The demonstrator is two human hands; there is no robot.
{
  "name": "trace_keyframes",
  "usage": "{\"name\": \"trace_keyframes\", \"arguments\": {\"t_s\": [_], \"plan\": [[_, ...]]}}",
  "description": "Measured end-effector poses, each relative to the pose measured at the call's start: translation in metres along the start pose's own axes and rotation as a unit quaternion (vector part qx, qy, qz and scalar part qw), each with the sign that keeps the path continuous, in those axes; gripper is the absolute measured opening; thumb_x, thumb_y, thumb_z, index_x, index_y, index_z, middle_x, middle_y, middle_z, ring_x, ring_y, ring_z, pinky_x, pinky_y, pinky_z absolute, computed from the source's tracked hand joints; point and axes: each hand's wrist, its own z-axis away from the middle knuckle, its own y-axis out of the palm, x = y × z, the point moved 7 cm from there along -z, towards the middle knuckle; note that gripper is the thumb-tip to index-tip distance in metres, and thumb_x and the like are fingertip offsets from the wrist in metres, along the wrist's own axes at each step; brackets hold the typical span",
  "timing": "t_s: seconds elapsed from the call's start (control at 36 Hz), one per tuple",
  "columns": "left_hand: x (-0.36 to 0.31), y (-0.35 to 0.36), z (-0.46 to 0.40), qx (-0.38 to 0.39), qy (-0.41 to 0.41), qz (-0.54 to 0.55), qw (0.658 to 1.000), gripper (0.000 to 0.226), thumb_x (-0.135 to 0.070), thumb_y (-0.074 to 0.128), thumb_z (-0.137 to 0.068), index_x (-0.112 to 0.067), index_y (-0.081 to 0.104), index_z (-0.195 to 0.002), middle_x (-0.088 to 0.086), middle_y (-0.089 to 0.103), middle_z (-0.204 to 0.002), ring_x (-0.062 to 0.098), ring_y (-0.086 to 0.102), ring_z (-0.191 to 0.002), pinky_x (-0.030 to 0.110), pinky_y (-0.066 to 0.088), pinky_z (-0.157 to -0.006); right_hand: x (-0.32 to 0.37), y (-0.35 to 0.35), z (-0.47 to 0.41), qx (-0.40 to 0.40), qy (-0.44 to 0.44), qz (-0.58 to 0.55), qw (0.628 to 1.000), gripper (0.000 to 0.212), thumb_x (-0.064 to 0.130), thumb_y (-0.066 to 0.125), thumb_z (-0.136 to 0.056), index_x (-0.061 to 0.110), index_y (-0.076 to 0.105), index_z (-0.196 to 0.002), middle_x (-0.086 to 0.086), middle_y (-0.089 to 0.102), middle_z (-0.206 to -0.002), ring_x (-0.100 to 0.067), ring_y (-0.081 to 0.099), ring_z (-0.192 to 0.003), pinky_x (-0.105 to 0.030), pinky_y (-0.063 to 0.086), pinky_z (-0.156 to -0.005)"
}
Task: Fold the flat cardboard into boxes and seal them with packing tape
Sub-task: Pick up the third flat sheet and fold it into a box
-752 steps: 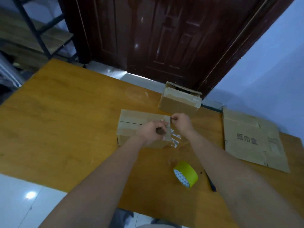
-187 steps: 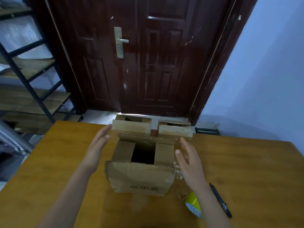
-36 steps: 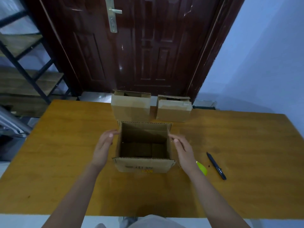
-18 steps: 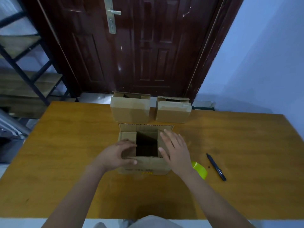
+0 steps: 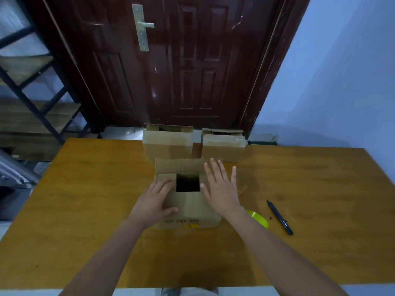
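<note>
A brown cardboard box (image 5: 188, 210) stands at the middle of the wooden table (image 5: 85, 199), a dark square gap left in its top. My left hand (image 5: 155, 202) presses the left flap and the near flap down with flat fingers. My right hand (image 5: 219, 184) lies flat with spread fingers on the right flap. The far flap (image 5: 179, 165) still stands up behind the gap. A yellow-green roll of tape (image 5: 259, 218) lies just right of the box, partly hidden by my right forearm.
Two more cardboard boxes (image 5: 167, 144) (image 5: 222, 144) stand side by side at the table's far edge. A black pen (image 5: 279, 217) lies right of the tape. Behind the table are a dark wooden door (image 5: 171, 60) and a metal shelf rack (image 5: 32, 92) at left.
A second ago both hands held the open box by its sides. They have since pushed the side flaps and the near flap inward, and now both hands lie on the top.
</note>
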Motion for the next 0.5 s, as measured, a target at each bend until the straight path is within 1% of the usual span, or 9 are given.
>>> {"name": "trace_keyframes", "arguments": {"t_s": [0.06, 0.14, 0.19, 0.22, 0.28, 0.33, 0.39, 0.44, 0.5], "plan": [[0.0, 0.01, 0.002, 0.022, 0.012, 0.005, 1.0, 0.069, -0.059, 0.053, -0.085, -0.027, 0.033, -0.143, -0.009, 0.028, -0.149, 0.014, 0.025, -0.137, 0.033, 0.032, -0.108, -0.003, -0.002, -0.001, -0.022, 0.02, -0.011, 0.999, 0.065, 0.051, 0.017, -0.093, 0.018, 0.023, -0.149, -0.006, 0.014, -0.157, -0.024, 0.013, -0.145, -0.055, 0.001, -0.111], [0.002, 0.017, 0.006, 0.021, 0.011, -0.014, 1.0, 0.08, -0.073, 0.035, -0.078, -0.026, 0.035, -0.142, -0.007, 0.031, -0.149, 0.016, 0.027, -0.138, 0.035, 0.027, -0.11, -0.002, -0.009, -0.005, -0.025, 0.012, -0.024, 0.999, 0.067, 0.052, 0.014, -0.092, 0.02, 0.011, -0.15, -0.006, 0.008, -0.158, -0.024, 0.004, -0.146, -0.055, -0.008, -0.109], [0.004, 0.014, 0.008, -0.014, -0.002, -0.019, 1.0, 0.086, -0.074, 0.038, -0.076, -0.021, 0.033, -0.144, -0.001, 0.029, -0.151, 0.02, 0.023, -0.14, 0.04, 0.023, -0.113, 0.002, -0.009, -0.008, -0.003, -0.005, -0.028, 1.0, 0.068, 0.053, 0.01, -0.091, 0.021, 0.009, -0.151, -0.005, 0.011, -0.158, -0.023, 0.004, -0.146, -0.054, -0.013, -0.109], [0.005, 0.011, 0.009, -0.036, -0.008, -0.02, 0.999, 0.088, -0.071, 0.046, -0.076, -0.018, 0.032, -0.145, 0.002, 0.027, -0.152, 0.022, 0.019, -0.141, 0.044, 0.022, -0.113, 0.003, -0.007, -0.008, 0.001, -0.008, -0.03, 1.0, 0.069, 0.054, 0.009, -0.09, 0.021, 0.012, -0.15, -0.004, 0.016, -0.157, -0.024, 0.008, -0.146, -0.054, -0.012, -0.109], [0.001, 0.004, 0.008, -0.079, -0.005, -0.029, 0.996, 0.097, -0.064, 0.059, -0.071, -0.015, 0.026, -0.147, 0.007, 0.022, -0.154, 0.025, 0.013, -0.142, 0.049, 0.021, -0.113, 0.004, -0.001, -0.004, 0.008, 0.002, -0.035, 0.999, 0.068, 0.054, 0.014, -0.09, 0.019, 0.024, -0.148, -0.005, 0.034, -0.151, -0.026, 0.025, -0.142, -0.057, -0.003, -0.11], [-0.004, -0.002, 0.008, -0.103, 0.012, -0.032, 0.994, 0.108, -0.058, 0.069, -0.068, -0.019, 0.013, -0.15, 0.009, 0.016, -0.154, 0.026, 0.007, -0.144, 0.047, 0.013, -0.117, 0.005, 0.008, 0.003, 0.002, 0.011, -0.031, 0.999, 0.066, 0.053, 0.021, -0.09, 0.018, 0.037, -0.143, -0.004, 0.05, -0.138, -0.026, 0.042, -0.133, -0.059, 0.01, -0.109], [-0.01, -0.003, 0.006, -0.091, 0.034, -0.036, 0.995, 0.115, -0.054, 0.075, -0.067, -0.024, 0.002, -0.152, 0.009, 0.012, -0.156, 0.026, 0.003, -0.145, 0.041, 0.002, -0.117, 0.008, 0.017, 0.012, 0.004, 0.006, -0.028, 1.0, 0.063, 0.052, 0.027, -0.089, 0.017, 0.047, -0.137, -0.002, 0.057, -0.128, -0.025, 0.05, -0.126, -0.06, 0.018, -0.107], [-0.012, 0.001, 0.002, -0.068, 0.05, -0.052, 0.995, 0.108, -0.053, 0.071, -0.072, -0.026, 0.002, -0.151, 0.009, 0.009, -0.158, 0.024, 0.0, -0.145, 0.038, -0.002, -0.116, 0.009, 0.026, 0.022, 0.002, -0.006, -0.023, 1.0, 0.061, 0.052, 0.029, -0.088, 0.018, 0.052, -0.133, -0.002, 0.059, -0.127, -0.025, 0.051, -0.124, -0.06, 0.021, -0.109], [-0.013, 0.009, -0.002, -0.036, 0.048, -0.069, 0.996, 0.095, -0.059, 0.055, -0.079, -0.027, 0.002, -0.151, 0.006, 0.008, -0.159, 0.019, -0.005, -0.145, 0.038, -0.005, -0.116, 0.01, 0.034, 0.03, 0.007, -0.018, -0.017, 1.0, 0.061, 0.053, 0.029, -0.089, 0.019, 0.049, -0.135, -0.002, 0.054, -0.134, -0.025, 0.048, -0.127, -0.058, 0.015, -0.108]]}}
